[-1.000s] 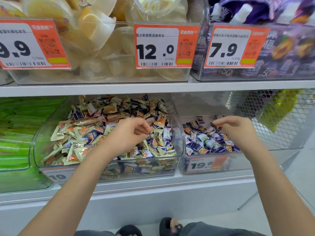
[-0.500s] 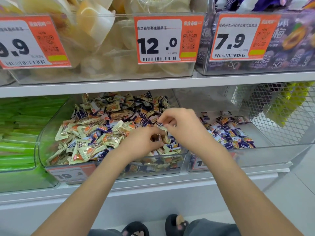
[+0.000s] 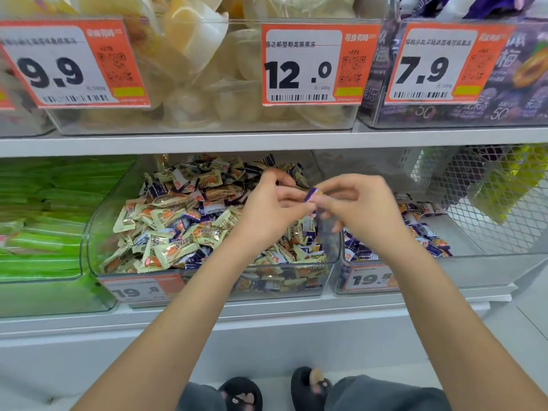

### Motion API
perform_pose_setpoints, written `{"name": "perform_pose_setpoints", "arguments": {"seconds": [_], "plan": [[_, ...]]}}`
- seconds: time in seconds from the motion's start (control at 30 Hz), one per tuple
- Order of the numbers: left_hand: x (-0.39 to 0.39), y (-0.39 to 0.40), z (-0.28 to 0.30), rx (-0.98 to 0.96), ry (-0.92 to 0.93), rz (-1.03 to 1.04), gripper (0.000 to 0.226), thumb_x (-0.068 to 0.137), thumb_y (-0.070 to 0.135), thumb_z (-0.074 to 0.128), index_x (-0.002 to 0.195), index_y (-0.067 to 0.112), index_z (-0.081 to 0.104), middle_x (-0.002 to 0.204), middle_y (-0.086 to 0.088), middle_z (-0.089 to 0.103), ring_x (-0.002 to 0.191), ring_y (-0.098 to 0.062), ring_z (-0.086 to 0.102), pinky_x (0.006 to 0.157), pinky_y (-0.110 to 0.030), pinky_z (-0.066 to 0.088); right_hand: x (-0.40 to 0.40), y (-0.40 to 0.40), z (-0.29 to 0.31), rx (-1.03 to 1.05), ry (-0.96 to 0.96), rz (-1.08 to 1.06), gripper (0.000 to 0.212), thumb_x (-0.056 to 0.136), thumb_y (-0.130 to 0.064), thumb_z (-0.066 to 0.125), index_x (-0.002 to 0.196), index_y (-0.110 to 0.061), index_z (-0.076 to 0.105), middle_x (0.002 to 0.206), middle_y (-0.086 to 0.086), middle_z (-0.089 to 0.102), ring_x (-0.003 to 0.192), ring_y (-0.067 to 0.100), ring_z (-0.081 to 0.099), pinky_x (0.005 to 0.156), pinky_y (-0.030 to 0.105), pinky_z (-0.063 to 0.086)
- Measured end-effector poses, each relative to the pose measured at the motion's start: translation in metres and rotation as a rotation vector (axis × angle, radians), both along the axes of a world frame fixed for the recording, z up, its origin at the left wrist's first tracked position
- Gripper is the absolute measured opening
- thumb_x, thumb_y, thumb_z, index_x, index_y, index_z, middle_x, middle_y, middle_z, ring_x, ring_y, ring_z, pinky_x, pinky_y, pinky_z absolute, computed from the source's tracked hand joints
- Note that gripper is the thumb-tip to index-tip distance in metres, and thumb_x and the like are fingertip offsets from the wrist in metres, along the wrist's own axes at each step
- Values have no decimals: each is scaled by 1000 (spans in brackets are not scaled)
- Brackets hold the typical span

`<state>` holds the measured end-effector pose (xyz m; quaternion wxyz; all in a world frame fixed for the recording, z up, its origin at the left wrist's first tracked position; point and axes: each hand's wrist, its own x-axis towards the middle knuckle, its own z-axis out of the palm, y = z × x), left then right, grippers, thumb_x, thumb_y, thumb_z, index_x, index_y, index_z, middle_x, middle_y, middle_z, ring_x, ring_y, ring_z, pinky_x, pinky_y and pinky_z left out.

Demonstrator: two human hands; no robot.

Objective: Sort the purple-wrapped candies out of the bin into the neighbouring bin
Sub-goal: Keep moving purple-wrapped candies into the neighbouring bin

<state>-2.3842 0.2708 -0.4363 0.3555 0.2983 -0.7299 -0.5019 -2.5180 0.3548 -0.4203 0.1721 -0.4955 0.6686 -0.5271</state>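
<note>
White shop shelving [image 3: 267, 142] carries clear bins. Both hands meet above the mixed bin [image 3: 98, 232], left hand [image 3: 271, 212] and right hand [image 3: 360, 207] together pinching one small purple-wrapped candy [image 3: 310, 193]; the neighbouring bin [image 3: 489, 262] holds purple candies.

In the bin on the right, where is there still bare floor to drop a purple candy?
The right bin has bare floor along its right side, between the purple pile and the mesh basket, and toward the back wall. Its left and front are covered. The mixed bin is heaped throughout. Both hands, left and right, pinch a purple candy over the divider.
</note>
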Motion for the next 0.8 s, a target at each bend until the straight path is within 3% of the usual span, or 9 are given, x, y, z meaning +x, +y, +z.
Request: {"name": "perform_pose_setpoints", "arguments": {"seconds": [0.07,0.13,0.23,0.37,0.5,0.6,0.7,0.8], "plan": [[-8,1,-4,-78,-147,-37,43,75,25,78,102,21,45,96,8,64,78,-6,67,63,-20,53,-15,6,2,-67,-17,-186,14,81,-13,74,76,-25,70,64,-4,68,45,6,61,40,17,45],[-11,2,-15,-242,-414,-147,31,76,24,78,96,20,54,94,7,60,80,-12,65,63,-21,51,-27,11,0,-63,-8,-331,10,83,-14,72,77,-22,70,69,-4,67,50,6,63,44,19,49],[-11,-2,-27,-447,-748,-238,21,78,18,74,97,18,64,97,4,64,90,-15,59,82,-37,53,-37,18,-4,8,82,-387,9,86,-16,66,88,-22,72,79,-6,68,59,15,68,57,31,56],[-17,-9,-28,-513,-891,-290,45,81,18,71,123,27,59,119,5,61,101,-14,56,88,-37,51,-32,20,-1,17,140,-341,8,86,-20,67,88,-28,69,83,-16,63,79,18,65,74,32,51],[-27,-10,-30,-638,-1045,-338,52,86,13,61,133,33,50,131,5,55,108,-22,56,79,-33,49,-26,18,1,35,105,-284,7,86,-18,67,89,-24,70,90,-12,65,93,12,62,86,39,52],[-27,-12,-32,-685,-1041,-387,43,88,16,59,129,26,50,122,-1,57,102,-26,57,82,-39,50,-24,15,2,46,81,-261,8,87,-16,67,89,-24,70,89,-13,65,89,9,61,85,39,53],[-18,-15,-33,-524,-839,-386,23,86,17,63,102,27,50,94,-3,58,82,-26,55,70,-37,46,-25,13,3,56,97,-251,11,87,-16,66,87,-27,69,88,-17,63,83,2,58,82,30,51],[-8,-14,-30,-337,-614,-321,20,87,26,66,101,28,52,102,5,57,89,-20,57,76,-33,46,-25,14,3,54,85,-236,12,88,-15,65,87,-27,69,89,-17,63,80,0,57,79,29,50]]}}
